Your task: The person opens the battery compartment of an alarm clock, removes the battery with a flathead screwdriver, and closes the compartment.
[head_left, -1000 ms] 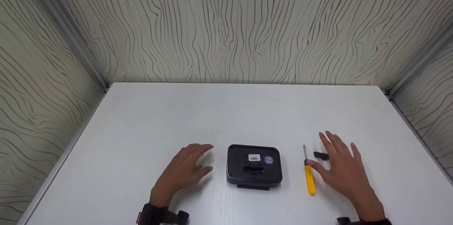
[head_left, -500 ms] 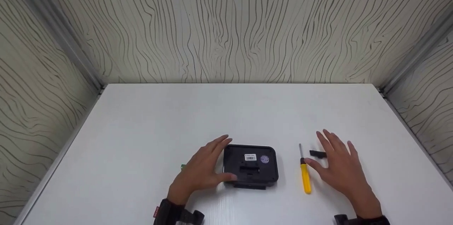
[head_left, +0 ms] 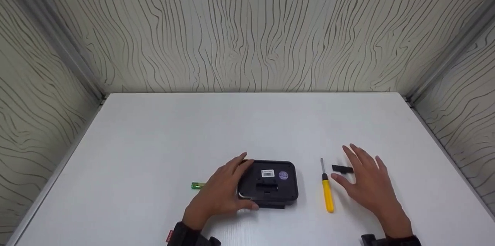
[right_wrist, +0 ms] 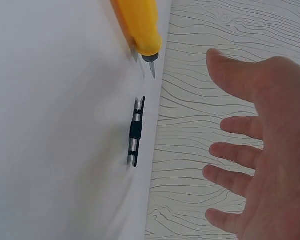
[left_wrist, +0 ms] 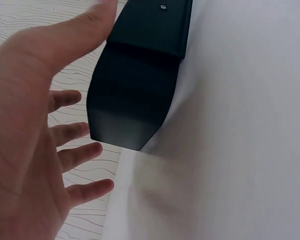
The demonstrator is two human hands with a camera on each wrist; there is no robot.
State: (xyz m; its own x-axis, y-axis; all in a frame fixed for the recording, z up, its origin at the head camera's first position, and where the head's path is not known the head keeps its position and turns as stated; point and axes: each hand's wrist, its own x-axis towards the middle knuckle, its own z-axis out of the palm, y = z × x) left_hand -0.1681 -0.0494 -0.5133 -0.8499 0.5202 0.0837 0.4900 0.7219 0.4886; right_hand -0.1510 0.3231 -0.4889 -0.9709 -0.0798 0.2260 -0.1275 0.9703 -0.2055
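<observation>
A black, rounded rectangular device (head_left: 253, 193) lies on the table, a white barcode label and a round purple sticker on its upper face. My left hand (head_left: 220, 192) spans its left end, fingers by the far edge and thumb by the near edge. In the left wrist view the fingers are spread beside the device (left_wrist: 135, 90); firm contact cannot be made out. My right hand (head_left: 369, 184) hovers with fingers extended, holding nothing, right of a yellow-handled screwdriver (head_left: 328, 195) and a small black plastic strip (head_left: 342, 169) with a tab.
A green battery (head_left: 197, 185) lies left of the left hand, partly hidden by it. The white table (head_left: 174, 130) meets a wood-grain patterned panel (head_left: 247, 29) at the back. Similar panels stand at both sides.
My left hand has moved right from beside the device to around its left end, uncovering the green battery. The right hand stays nearly still. The whole head view has shifted slightly.
</observation>
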